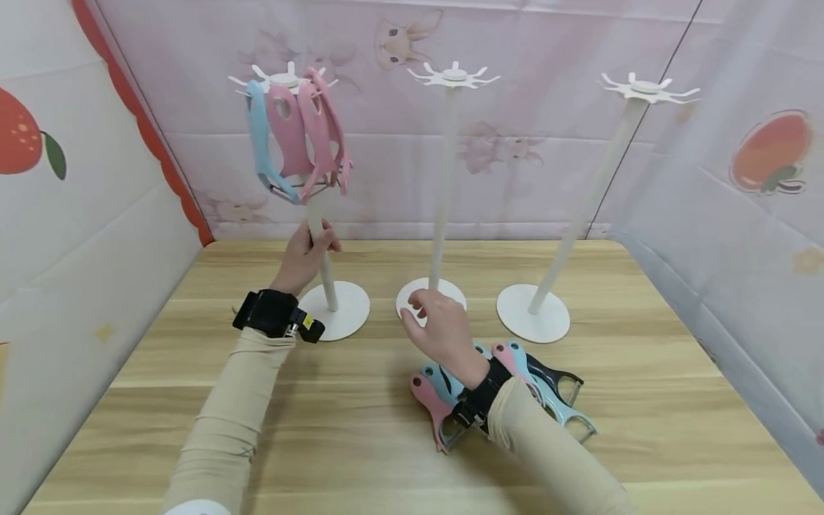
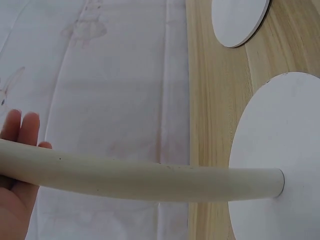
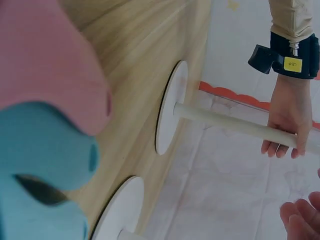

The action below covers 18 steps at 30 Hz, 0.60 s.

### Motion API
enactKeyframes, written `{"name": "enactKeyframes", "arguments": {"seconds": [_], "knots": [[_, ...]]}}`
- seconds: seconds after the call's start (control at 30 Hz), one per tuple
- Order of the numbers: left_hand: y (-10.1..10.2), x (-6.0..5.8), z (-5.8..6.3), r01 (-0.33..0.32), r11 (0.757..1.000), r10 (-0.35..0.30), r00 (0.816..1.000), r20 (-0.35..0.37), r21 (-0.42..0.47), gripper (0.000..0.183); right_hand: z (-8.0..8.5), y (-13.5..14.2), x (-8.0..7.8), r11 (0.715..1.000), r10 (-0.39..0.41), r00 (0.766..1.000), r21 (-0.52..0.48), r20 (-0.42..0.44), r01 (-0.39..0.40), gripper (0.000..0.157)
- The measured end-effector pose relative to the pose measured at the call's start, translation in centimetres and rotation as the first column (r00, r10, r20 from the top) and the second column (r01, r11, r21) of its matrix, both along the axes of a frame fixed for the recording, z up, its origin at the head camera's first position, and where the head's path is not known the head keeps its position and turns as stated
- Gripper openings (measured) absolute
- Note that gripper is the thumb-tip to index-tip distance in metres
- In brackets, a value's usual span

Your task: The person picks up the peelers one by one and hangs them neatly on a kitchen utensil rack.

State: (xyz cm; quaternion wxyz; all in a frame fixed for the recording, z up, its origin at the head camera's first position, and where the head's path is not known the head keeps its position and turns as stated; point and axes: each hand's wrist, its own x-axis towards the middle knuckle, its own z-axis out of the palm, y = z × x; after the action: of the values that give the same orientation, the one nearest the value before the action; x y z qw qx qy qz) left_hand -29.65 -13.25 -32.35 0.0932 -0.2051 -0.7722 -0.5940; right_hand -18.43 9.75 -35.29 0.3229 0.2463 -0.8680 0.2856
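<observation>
My left hand point(image 1: 305, 250) grips the pole point(image 2: 135, 180) of the left white stand, below its hook ring. From that ring hang a blue peeler point(image 1: 259, 132) and several pink peelers point(image 1: 287, 132). My right hand point(image 1: 440, 325) is held above the table in front of the middle stand's base, fingers loosely bent, with nothing in it. Beneath the right wrist lies a pile of Y-shaped peelers, among them a pink one point(image 1: 425, 392), a light blue one point(image 1: 558, 400) and a black one point(image 1: 553, 373). The right wrist and sleeve hide part of the pile.
The middle stand point(image 1: 444, 179) and the right stand point(image 1: 589, 186) rise at the back of the wooden table point(image 1: 347, 443), with bare hook rings on top. Printed cloth walls point(image 1: 386, 186) enclose the table at the back and sides.
</observation>
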Motion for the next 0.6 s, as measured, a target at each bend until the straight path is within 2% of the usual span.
{"name": "enactKeyframes", "arguments": {"seconds": [0.13, 0.27, 0.33, 0.4, 0.47, 0.53, 0.6], "knots": [[-0.6, -0.1, -0.8, -0.091, 0.996, 0.091, 0.996, -0.015, -0.024, 0.033, -0.6, 0.5, -0.2, 1.0, 0.005, 1.0, -0.027, 0.026, -0.004, 0.008], [-0.6, 1.6, -0.7, -0.194, 0.981, 0.193, 0.979, -0.063, -0.016, 0.041, -0.9, 1.2, -0.5, 0.997, -0.001, 0.998, -0.072, 0.068, 0.006, 0.008], [-0.6, 2.4, -1.0, -0.267, 0.964, 0.265, 0.956, -0.126, 0.001, 0.04, -0.9, 1.7, -0.7, 0.995, -0.014, 0.995, -0.095, 0.095, 0.024, 0.009], [-0.7, 3.4, -1.5, -0.337, 0.941, 0.335, 0.921, -0.197, 0.023, 0.035, -0.7, 2.3, -1.1, 0.993, -0.041, 0.993, -0.104, 0.111, 0.053, 0.01], [-1.0, 3.5, -2.7, -0.385, 0.922, 0.382, 0.889, -0.251, 0.038, 0.03, -0.4, 3.0, -1.7, 0.991, -0.086, 0.99, -0.089, 0.108, 0.095, 0.013], [-0.9, 4.4, -3.0, -0.394, 0.919, 0.387, 0.882, -0.27, 0.03, 0.029, 0.0, 3.7, -2.5, 0.988, -0.126, 0.988, -0.073, 0.093, 0.133, 0.017], [-0.9, 5.0, -3.3, -0.382, 0.924, 0.37, 0.885, -0.282, 0.015, 0.029, 0.4, 4.4, -3.4, 0.985, -0.162, 0.984, -0.053, 0.08, 0.166, 0.021]]}}
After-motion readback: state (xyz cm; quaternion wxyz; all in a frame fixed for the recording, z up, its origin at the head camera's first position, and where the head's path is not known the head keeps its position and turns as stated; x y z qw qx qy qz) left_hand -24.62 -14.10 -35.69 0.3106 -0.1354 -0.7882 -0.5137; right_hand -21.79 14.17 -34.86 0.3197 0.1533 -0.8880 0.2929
